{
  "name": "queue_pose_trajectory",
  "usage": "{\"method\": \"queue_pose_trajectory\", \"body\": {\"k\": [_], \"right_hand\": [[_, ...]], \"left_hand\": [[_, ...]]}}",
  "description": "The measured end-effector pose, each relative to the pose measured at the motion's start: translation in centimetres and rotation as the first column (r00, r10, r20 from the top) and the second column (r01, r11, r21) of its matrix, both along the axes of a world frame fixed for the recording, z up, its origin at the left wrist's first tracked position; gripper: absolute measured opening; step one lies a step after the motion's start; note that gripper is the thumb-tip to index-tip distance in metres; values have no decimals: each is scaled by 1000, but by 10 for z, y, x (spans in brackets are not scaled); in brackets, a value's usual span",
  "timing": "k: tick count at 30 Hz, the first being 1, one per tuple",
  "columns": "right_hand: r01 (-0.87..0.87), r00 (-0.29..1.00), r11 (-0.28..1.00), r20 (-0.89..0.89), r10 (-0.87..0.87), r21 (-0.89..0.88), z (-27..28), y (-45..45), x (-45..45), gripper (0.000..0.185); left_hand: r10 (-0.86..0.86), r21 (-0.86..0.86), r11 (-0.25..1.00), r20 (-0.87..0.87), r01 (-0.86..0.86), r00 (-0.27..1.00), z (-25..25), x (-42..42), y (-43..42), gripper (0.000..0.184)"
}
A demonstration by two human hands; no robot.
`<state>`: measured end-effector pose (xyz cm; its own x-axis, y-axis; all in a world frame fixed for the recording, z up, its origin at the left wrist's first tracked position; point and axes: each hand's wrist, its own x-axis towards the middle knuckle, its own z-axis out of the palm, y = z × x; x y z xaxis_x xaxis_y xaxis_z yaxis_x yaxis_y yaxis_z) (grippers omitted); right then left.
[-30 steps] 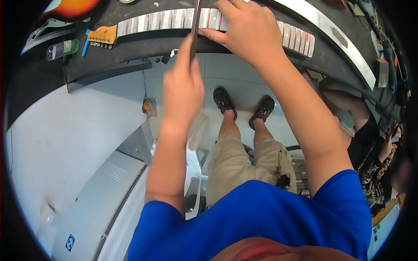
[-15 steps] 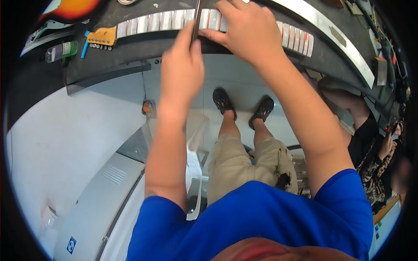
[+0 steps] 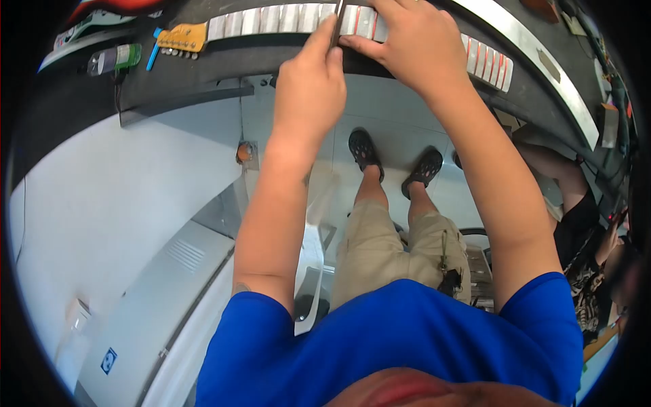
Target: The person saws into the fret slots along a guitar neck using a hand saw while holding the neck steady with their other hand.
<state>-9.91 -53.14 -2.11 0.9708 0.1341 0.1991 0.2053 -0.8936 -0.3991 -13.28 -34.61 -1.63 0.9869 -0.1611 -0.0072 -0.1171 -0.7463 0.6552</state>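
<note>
A guitar neck (image 3: pixel 271 19) lies across the dark workbench, its fretboard covered in silvery strips with some red lines between them. Its yellow headstock (image 3: pixel 184 38) with tuning pegs points left. My left hand (image 3: pixel 308 91) is closed around a narrow, dark, flat tool (image 3: pixel 338 22), which crosses the neck near its middle; the tool's far end is cut off by the view's top edge. Just right of the tool, my right hand (image 3: pixel 428 53) grips the neck, thumb at the near edge and fingers over the strips. The hands are close together but apart.
A long metal bar (image 3: pixel 536 57) lies behind the neck on the right. Left of the headstock are a blue stick-like object (image 3: pixel 153 55) and a clear bottle (image 3: pixel 116 60). A seated person's arm (image 3: pixel 568 178) shows at the right, below the bench (image 3: pixel 224 66).
The view has shifted, so bench and neck appear farther right and slightly higher. My left hand has moved with the tool along its length; my right hand keeps its hold on the neck.
</note>
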Motion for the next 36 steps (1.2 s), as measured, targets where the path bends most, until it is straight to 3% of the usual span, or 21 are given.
{"method": "queue_pose_trajectory", "body": {"k": [1,5,8,12,14,16,18,20,22,24,25,27,29,31,35,36], "right_hand": [[-18,999,1000,27,18,21,1,1,1,49],[-22,997,998,75,18,54,1,-3,1,49],[-31,996,999,82,27,44,-1,-2,-4,50],[-8,999,1000,38,9,-12,-3,-4,1,50],[-30,999,1000,26,31,-9,-3,-2,2,50],[-31,997,998,71,27,57,-2,-3,-1,50],[-32,997,998,68,28,47,6,-3,-3,50],[-29,996,999,82,26,38,4,-5,-3,50],[-38,994,999,108,34,36,-5,-3,-1,50],[-30,993,1000,119,29,7,-9,-3,1,50],[-28,993,1000,113,29,-11,-10,-3,-2,50],[-33,997,999,76,32,11,-9,-2,-7,50],[-37,995,999,90,35,30,-3,-3,1,49],[-35,995,998,94,29,56,-1,-4,-1,49],[-35,992,999,125,31,29,-5,-3,-1,49],[-35,992,999,126,31,27,-6,-2,0,49]], "left_hand": [[-34,13,999,61,33,998,-2,-11,6,45],[125,-1,991,-295,-131,947,11,-129,37,55],[54,5,999,-77,-54,996,13,-97,21,52],[-27,4,1000,25,27,999,0,8,-6,51],[-96,67,994,144,87,985,-10,-3,7,54],[55,8,998,-130,-55,990,9,-62,16,57],[32,23,999,-8,-32,999,1,-115,34,55],[30,2,1000,1,-30,1000,-10,-113,37,55],[52,-7,999,-70,-53,996,4,-73,20,50],[-31,-11,999,68,31,997,-8,-6,7,45],[-14,-72,997,48,17,999,-6,15,-2,42],[-30,-39,999,35,31,999,-1,8,-2,44],[54,6,999,-147,-53,988,6,-46,15,51],[30,-21,999,-44,-31,999,-16,-114,44,57],[62,-19,998,-139,-65,988,0,-93,26,54],[77,-2,997,-184,-79,980,7,-54,12,52]]}}
